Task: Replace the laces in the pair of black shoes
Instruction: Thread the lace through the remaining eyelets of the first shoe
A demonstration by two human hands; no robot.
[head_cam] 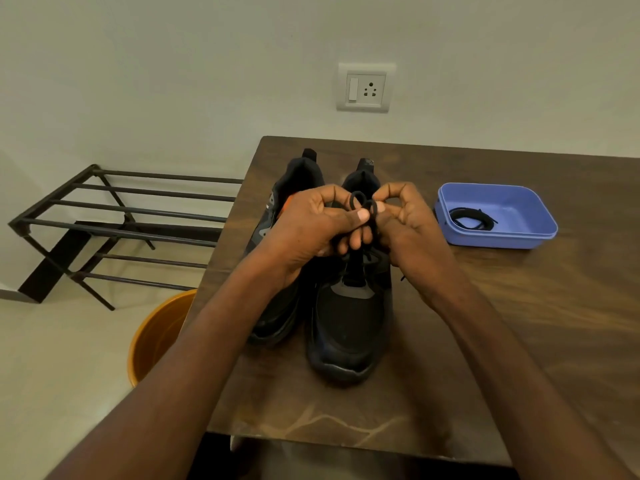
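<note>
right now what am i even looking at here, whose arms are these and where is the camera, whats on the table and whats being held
There is no machine here. The single picture comes from a camera worn on a person's head, looking forward and down, so the two bare arms are the wearer's own. On the dark wooden table stand two black shoes side by side: the right shoe and the left shoe. The left hand and right hand each pinch a loop of black lace above the right shoe, as if tying a bow. A blue plastic tray to the right holds another coiled black lace. An orange bucket and a metal rack stand on the floor.
</note>
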